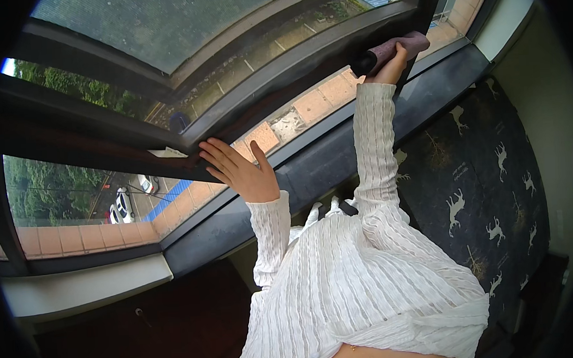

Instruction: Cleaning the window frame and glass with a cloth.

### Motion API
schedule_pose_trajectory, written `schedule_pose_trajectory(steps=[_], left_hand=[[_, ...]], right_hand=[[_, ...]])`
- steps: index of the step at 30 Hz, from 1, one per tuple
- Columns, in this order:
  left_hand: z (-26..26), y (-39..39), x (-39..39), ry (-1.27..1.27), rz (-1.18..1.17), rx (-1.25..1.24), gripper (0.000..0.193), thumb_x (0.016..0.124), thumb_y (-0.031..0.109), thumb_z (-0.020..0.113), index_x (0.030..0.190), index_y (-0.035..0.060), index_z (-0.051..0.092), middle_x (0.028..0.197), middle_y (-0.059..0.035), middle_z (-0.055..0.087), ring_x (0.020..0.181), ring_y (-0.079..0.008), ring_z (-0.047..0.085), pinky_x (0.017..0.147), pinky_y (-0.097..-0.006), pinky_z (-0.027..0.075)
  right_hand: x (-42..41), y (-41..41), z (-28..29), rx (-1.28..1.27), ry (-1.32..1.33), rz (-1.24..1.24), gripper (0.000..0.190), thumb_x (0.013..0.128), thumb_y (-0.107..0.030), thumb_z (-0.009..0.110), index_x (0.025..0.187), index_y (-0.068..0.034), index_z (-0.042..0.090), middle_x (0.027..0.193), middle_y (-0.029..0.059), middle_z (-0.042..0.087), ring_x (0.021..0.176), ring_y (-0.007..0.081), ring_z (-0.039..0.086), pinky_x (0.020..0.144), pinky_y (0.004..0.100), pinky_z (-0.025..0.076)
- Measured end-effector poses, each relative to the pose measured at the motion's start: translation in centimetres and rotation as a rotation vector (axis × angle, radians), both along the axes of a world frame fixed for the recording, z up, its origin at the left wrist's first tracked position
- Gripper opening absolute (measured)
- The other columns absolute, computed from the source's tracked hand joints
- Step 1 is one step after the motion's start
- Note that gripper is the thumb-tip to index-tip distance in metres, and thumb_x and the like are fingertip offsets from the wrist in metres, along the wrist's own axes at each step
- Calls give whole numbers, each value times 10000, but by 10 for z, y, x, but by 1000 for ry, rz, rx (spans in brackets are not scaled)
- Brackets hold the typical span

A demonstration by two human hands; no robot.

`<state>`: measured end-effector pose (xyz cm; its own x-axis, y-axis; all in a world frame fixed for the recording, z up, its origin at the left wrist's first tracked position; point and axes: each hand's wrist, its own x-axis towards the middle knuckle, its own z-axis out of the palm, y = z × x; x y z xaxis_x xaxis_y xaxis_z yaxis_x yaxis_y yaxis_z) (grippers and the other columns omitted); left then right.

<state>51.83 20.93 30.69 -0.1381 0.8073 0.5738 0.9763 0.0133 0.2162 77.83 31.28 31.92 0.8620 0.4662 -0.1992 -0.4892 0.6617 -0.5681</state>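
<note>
A dark window frame (282, 101) with panes of glass runs before me, bent by the lens. My left hand (240, 169) lies flat against its lower corner, fingers stretched and thumb apart, holding nothing. Further right, my right hand (390, 66) grips a folded mauve cloth (401, 45) against the lower frame bar. A black piece (363, 64) sticks out at the cloth's left end; what it is I cannot tell. Just left of my left fingertips, a small white strip (168, 152) sits on the frame.
Below the frame runs a dark, glossy windowsill (315, 165). Outside lie an orange-tiled ledge (319, 104), trees (49, 186) and parked cars (121, 206) far below. At right is a dark fabric surface (472, 193) printed with pale animals. A dark reddish surface (144, 332) lies lower left.
</note>
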Motion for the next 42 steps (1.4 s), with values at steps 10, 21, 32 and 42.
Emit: schedule_pose_trajectory(steps=[10,21,32,42], left_hand=[[1,-8,-3,41,3,23,683,889,295,439,1394,-32,116,1460,-207,96,1356,-348,87,1071,-483,114],[-23,15,19,117,-37,88,706,895,369,416,1402,-7,99,1467,-200,67,1360,-342,67,1069,-498,107],[-21,-1,-15,-48,8,67,756,905,383,365,1358,-123,33,1435,-291,-23,1355,-374,-21,1063,-505,-1],[8,-9,32,-285,-136,56,757,892,483,332,1418,45,8,1475,-176,-45,1361,-340,-64,1047,-536,-37]], right_hand=[[2,-3,-3,35,14,-6,332,800,-302,519,1017,-57,466,906,46,470,832,154,517,745,301,461],[2,-10,-1,28,22,87,663,758,-354,538,1268,-34,261,1125,152,416,1015,229,491,885,314,429],[0,-9,-3,39,-8,14,660,757,-340,532,1276,-38,259,1146,145,416,1028,221,482,891,309,420],[-49,11,-15,-10,-32,3,656,800,-332,536,1280,-14,224,1200,160,388,1077,232,427,944,308,349]])
